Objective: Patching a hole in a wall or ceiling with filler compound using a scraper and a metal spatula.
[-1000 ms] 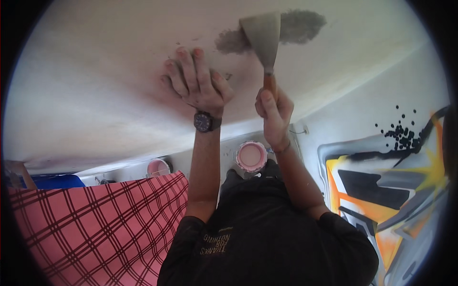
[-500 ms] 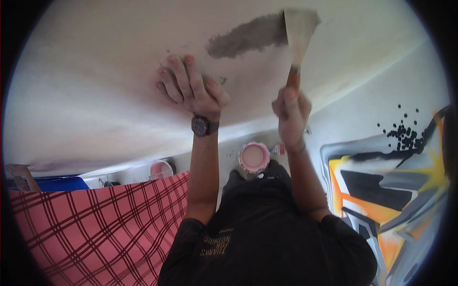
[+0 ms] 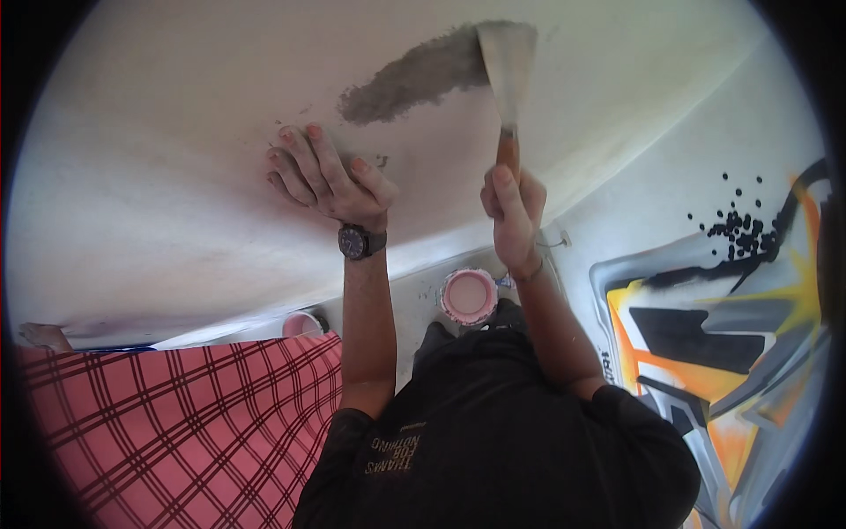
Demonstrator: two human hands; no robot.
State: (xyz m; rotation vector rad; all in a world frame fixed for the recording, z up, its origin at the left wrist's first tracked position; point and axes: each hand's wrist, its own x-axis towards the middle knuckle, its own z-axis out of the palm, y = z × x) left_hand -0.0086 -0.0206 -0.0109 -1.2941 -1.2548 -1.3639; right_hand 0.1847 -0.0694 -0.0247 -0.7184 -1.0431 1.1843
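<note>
My left hand (image 3: 326, 181) lies flat with spread fingers on a white surface (image 3: 176, 141), a dark watch (image 3: 359, 240) on its wrist. My right hand (image 3: 513, 212) grips the wooden handle of a wide putty knife (image 3: 507, 62). The blade presses on the surface at the right end of a grey filler streak (image 3: 410, 79). The streak runs from just above my left fingertips up to the blade. My black shirt (image 3: 493, 432) fills the lower middle.
A round pink bucket (image 3: 469, 295) sits between my forearms, farther off. A second pink container (image 3: 301, 324) is left of it. Red checked cloth (image 3: 176, 423) covers the lower left. A wall painted in orange, grey and black (image 3: 723, 353) stands at the right.
The putty knife has slid from the middle of the grey patch to its right end, drawing the filler into one long streak. My left hand stays flat on the surface.
</note>
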